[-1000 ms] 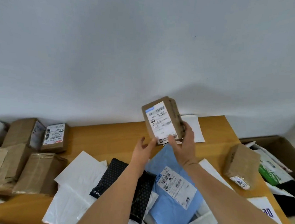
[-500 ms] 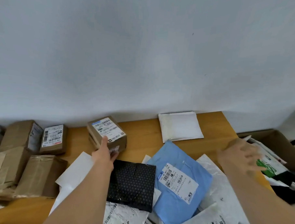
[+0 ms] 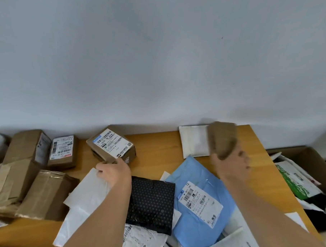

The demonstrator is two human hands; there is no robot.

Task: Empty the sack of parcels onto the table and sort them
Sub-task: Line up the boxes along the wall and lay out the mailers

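Note:
On the wooden table [image 3: 157, 147], a small brown box with a white label [image 3: 110, 145] lies near the wall. My left hand [image 3: 113, 172] sits at its near edge, fingers loosely bent and gripping nothing. My right hand [image 3: 231, 163] grips a plain brown box [image 3: 221, 139] and holds it above the table's right part; both are motion-blurred. Below my arms lie a blue mailer [image 3: 202, 196], a black dotted mailer [image 3: 151, 203] and a white mailer [image 3: 88, 193]. No sack is in view.
Several brown boxes [image 3: 26, 151] are grouped at the table's left end. A white padded envelope [image 3: 193, 141] lies by the wall. An open carton [image 3: 313, 159] with a green and white bag [image 3: 296, 181] stands off the right edge.
My left hand set the labelled box down near the wall and let go of it. My right hand reached right, gripped the plain brown box and lifted it toward the middle.

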